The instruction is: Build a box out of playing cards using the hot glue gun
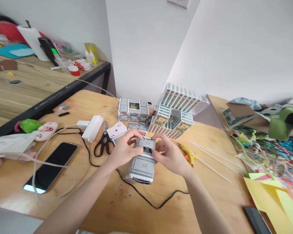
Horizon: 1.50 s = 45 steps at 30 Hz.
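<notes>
A box-like block covered in grey patterned playing cards point(143, 167) stands on the wooden table in front of me. My left hand point(127, 146) grips its upper left side, thumb on top near a small black piece point(147, 149). From the right, my right hand point(169, 152) holds the same block, its thumb against the black piece and its fingers at the far edge. Loose cards point(116, 129) and black-handled scissors point(104, 143) lie left of my left hand. A yellow glue gun point(190, 156) lies right of my right hand.
Behind the hands are another card-covered structure point(133, 110) and stacked card boxes point(177, 110). A phone point(52, 165), a white power strip point(92, 128) and cables lie left. Glue sticks point(213, 159), craft stems point(261, 149) and coloured paper point(266, 198) are right.
</notes>
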Motion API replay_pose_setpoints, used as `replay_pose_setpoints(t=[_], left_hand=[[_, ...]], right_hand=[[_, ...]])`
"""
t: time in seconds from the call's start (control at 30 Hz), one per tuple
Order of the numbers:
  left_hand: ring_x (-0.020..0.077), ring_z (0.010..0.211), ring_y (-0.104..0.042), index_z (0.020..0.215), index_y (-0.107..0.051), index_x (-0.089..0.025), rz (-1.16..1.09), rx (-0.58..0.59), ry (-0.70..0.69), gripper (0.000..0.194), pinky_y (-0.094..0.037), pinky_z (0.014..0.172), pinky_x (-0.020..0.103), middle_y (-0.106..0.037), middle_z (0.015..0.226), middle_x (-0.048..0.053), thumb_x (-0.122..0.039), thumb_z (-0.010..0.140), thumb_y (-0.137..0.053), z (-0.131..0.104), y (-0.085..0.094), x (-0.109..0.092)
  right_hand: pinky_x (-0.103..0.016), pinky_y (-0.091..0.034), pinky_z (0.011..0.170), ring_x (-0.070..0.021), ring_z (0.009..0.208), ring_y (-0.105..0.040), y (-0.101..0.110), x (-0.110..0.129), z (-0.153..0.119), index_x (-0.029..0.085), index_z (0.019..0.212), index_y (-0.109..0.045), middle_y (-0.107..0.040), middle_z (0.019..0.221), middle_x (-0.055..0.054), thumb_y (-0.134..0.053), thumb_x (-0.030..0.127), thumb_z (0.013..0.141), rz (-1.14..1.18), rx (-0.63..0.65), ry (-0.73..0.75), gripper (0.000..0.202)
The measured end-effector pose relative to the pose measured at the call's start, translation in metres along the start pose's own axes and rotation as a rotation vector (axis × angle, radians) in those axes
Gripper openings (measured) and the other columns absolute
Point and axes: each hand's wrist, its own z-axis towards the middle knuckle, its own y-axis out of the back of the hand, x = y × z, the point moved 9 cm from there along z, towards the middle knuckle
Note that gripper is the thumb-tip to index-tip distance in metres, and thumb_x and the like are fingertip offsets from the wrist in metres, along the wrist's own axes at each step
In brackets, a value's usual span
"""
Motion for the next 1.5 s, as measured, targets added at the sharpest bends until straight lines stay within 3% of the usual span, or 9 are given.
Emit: replay_pose_setpoints(t=[0.23,0.6,0.73,0.87,1.0,1.1,1.2,1.37,1.5], left_hand=[[0.0235,0.111,-0.055,0.082,-0.053,-0.021,-0.045,0.029,0.020,0.026,-0.041,0.096,0.038,-0.058,0.114,0.006,-0.012,0.058,-0.059,0.001,-0.004,0.005],[0.0232,0.110,-0.056,0.086,-0.053,-0.022,-0.074,0.007,0.020,0.028,-0.043,0.092,0.036,-0.059,0.114,0.005,-0.013,0.060,-0.058,-0.002,-0.004,0.011],[0.0239,0.111,-0.055,0.085,-0.054,-0.022,-0.064,0.002,0.029,0.027,-0.042,0.092,0.036,-0.059,0.114,0.005,-0.013,0.061,-0.059,-0.002,-0.005,0.010],[0.0241,0.108,-0.057,0.086,-0.055,-0.022,-0.068,0.012,0.047,0.027,-0.043,0.091,0.037,-0.059,0.115,0.005,-0.013,0.061,-0.060,-0.001,-0.005,0.006],[0.0273,0.120,-0.050,0.091,-0.064,-0.022,-0.010,0.087,0.001,0.029,-0.040,0.100,0.040,-0.057,0.122,0.007,-0.013,0.063,-0.060,0.001,-0.006,-0.002],[0.0288,0.125,-0.047,0.098,-0.070,-0.024,0.028,0.203,-0.038,0.031,-0.040,0.102,0.041,-0.055,0.128,0.008,-0.017,0.068,-0.065,0.004,-0.011,-0.008],[0.0282,0.123,-0.048,0.095,-0.073,-0.025,0.067,0.217,-0.058,0.026,-0.040,0.102,0.042,-0.057,0.126,0.007,-0.022,0.069,-0.072,0.009,-0.010,-0.010],[0.0241,0.114,-0.055,0.093,-0.073,-0.025,0.219,0.207,-0.061,0.021,-0.045,0.098,0.041,-0.062,0.118,0.005,-0.022,0.072,-0.071,0.013,-0.012,-0.015],[0.0210,0.110,-0.057,0.093,-0.072,-0.023,0.384,0.215,-0.099,0.020,-0.045,0.098,0.038,-0.064,0.114,0.003,-0.023,0.074,-0.070,0.011,-0.014,-0.027]], right_hand=[[-0.021,-0.038,0.050,-0.0087,0.054,-0.047,-0.006,-0.010,0.005,0.023,0.096,-0.047,-0.050,0.064,0.007,-0.058,0.023,0.077,0.240,-0.136,0.104,0.022],[-0.025,-0.041,0.049,-0.0106,0.052,-0.049,0.001,-0.009,0.009,0.023,0.089,-0.054,-0.050,0.059,0.006,-0.067,0.035,0.074,0.285,-0.177,0.126,0.024],[-0.026,-0.043,0.056,-0.0122,0.061,-0.051,0.000,-0.010,0.008,0.023,0.096,-0.052,-0.052,0.067,0.004,-0.066,0.037,0.076,0.287,-0.133,0.110,0.028],[-0.027,-0.045,0.062,-0.0133,0.068,-0.053,-0.005,-0.011,0.003,0.026,0.116,-0.040,-0.054,0.076,0.003,-0.062,0.041,0.080,0.389,-0.089,0.098,0.045],[-0.026,-0.044,0.061,-0.0120,0.063,-0.050,-0.006,-0.013,-0.002,0.029,0.118,-0.033,-0.050,0.075,0.005,-0.057,0.044,0.084,0.439,-0.169,0.084,0.044],[-0.023,-0.042,0.057,-0.0107,0.059,-0.047,-0.009,-0.017,-0.003,0.031,0.107,-0.032,-0.046,0.072,0.007,-0.054,0.043,0.085,0.504,-0.225,0.079,0.034],[-0.021,-0.041,0.055,-0.0105,0.059,-0.049,-0.011,-0.021,-0.001,0.029,0.094,-0.032,-0.047,0.071,0.007,-0.058,0.042,0.082,0.570,-0.283,0.083,0.032],[-0.020,-0.041,0.055,-0.0085,0.056,-0.050,-0.015,-0.039,0.002,0.026,0.082,-0.040,-0.051,0.068,0.007,-0.061,0.045,0.080,0.802,-0.380,-0.042,0.029],[-0.023,-0.046,0.057,-0.0107,0.054,-0.056,-0.020,-0.042,0.004,0.022,0.080,-0.054,-0.060,0.064,0.003,-0.068,0.047,0.073,0.868,-0.291,-0.180,0.030]])
